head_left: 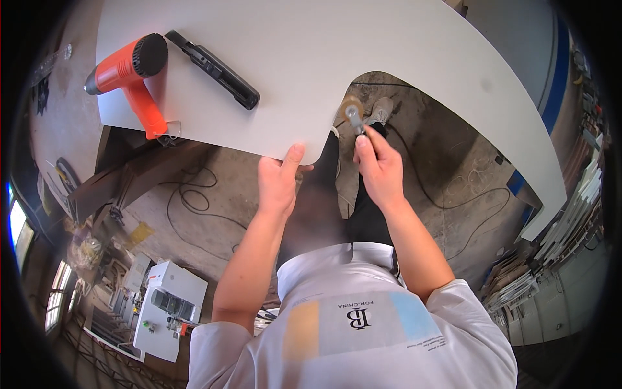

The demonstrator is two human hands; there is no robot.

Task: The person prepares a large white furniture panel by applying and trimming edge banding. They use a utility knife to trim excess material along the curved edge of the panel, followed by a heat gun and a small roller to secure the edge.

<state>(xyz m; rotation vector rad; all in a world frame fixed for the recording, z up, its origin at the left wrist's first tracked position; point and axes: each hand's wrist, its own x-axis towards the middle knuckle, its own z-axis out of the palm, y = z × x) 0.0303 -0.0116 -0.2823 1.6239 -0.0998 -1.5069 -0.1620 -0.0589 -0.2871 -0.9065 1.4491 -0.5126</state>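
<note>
A large white board (285,65) with a curved cutout lies before me. My left hand (277,181) is closed on its near corner, thumb on top, with the other fingers mostly hidden below. In my right hand (378,167) is a small hand roller (353,113) with a brownish wheel and a metal fork; its handle is mostly covered by my fingers. The wheel is at the inner edge of the cutout, seemingly against it. On the board to the left lie a black utility knife (217,70) and an orange heat gun (133,74).
Brown panels (139,172) stand under the board at left. Black cables (427,201) run over the concrete floor beside my legs. A white machine (172,305) is at lower left, and stacked strips (570,220) lie at right.
</note>
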